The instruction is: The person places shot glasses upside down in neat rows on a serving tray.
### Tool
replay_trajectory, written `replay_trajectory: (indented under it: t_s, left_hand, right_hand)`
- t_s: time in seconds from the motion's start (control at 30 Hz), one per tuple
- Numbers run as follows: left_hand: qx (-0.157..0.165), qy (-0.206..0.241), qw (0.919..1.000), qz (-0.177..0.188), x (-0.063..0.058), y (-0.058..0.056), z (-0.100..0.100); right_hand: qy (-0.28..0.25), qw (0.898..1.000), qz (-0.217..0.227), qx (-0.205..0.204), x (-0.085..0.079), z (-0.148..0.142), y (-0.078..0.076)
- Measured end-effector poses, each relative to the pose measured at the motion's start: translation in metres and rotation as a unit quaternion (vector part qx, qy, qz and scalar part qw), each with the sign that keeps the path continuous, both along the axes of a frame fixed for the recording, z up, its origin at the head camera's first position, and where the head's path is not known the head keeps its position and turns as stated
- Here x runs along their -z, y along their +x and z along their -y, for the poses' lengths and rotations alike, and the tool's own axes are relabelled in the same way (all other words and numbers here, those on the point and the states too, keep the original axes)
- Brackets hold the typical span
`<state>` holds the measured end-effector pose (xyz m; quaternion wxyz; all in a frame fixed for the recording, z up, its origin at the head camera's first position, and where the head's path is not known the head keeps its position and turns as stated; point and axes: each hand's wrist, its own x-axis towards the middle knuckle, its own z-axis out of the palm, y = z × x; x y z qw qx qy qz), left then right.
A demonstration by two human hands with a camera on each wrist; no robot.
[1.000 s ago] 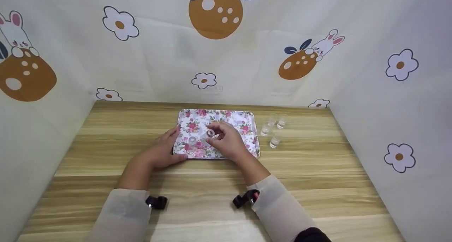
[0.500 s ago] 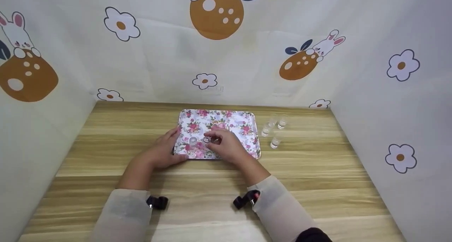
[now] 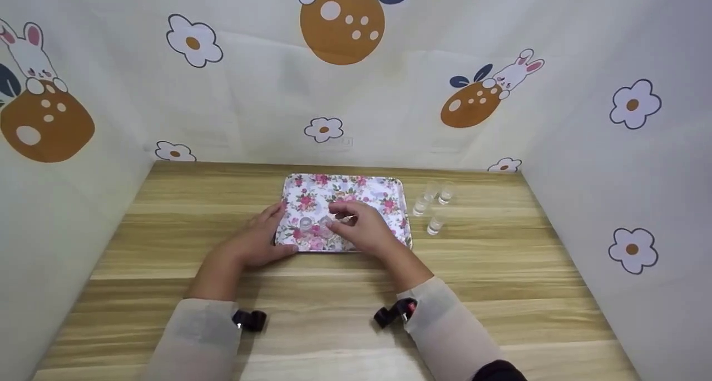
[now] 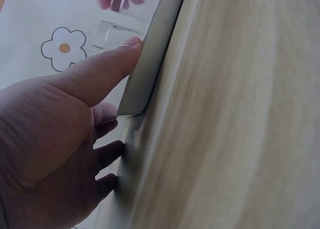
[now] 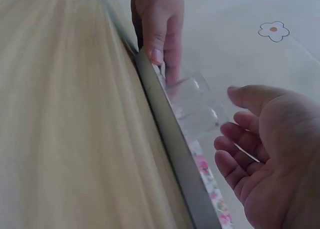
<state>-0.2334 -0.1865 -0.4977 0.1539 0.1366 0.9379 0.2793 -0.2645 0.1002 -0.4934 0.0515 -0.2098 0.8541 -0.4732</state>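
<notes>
Two small clear shot glasses stand side by side on the flowered tray (image 3: pixel 375 187), the left glass (image 3: pixel 305 223) and the right glass (image 3: pixel 324 223). My left hand (image 3: pixel 257 239) holds the tray's near left corner, thumb on the front rim and fingers along the left side. In the left wrist view its thumb (image 4: pixel 107 71) presses the rim. My right hand (image 3: pixel 364 228) hovers over the tray just right of the second glass, thumb and fingers parted. The right wrist view shows a gap between its fingertips (image 5: pixel 226 129) and the glass (image 5: pixel 205 120), with nothing held.
Several more shot glasses (image 3: pixel 435 224) stand on the wooden table (image 3: pixel 489 270) just right of the tray. Behind the table and along both sides hangs a pale cloth (image 3: pixel 267 92) printed with flowers and rabbits.
My right hand has set the second glass down beside the first, let go of it and drawn slightly to the right. The left hand has stayed at the tray corner.
</notes>
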Motion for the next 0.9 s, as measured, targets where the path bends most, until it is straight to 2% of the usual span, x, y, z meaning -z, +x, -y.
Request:
replay_trajectory:
  t_s: [0.13, 0.33, 0.73, 0.9]
  left_hand:
    - [0.0, -0.008, 1.0, -0.002, 0.0, 0.0, -0.001]
    - [-0.003, -0.009, 1.0, 0.001, -0.001, 0.001, -0.001]
    - [0.001, 0.007, 0.9999, -0.008, -0.002, 0.004, 0.0]
    - [0.002, 0.003, 1.0, -0.005, -0.002, 0.003, -0.001]
  right_hand:
    - [-0.028, 0.999, -0.002, 0.047, -0.009, -0.022, -0.005]
    - [-0.065, 0.991, -0.006, 0.118, -0.021, -0.065, -0.011]
    - [-0.126, 0.968, -0.02, 0.217, -0.031, -0.141, -0.029]
    - [-0.127, 0.957, -0.012, 0.26, -0.03, -0.167, -0.035]
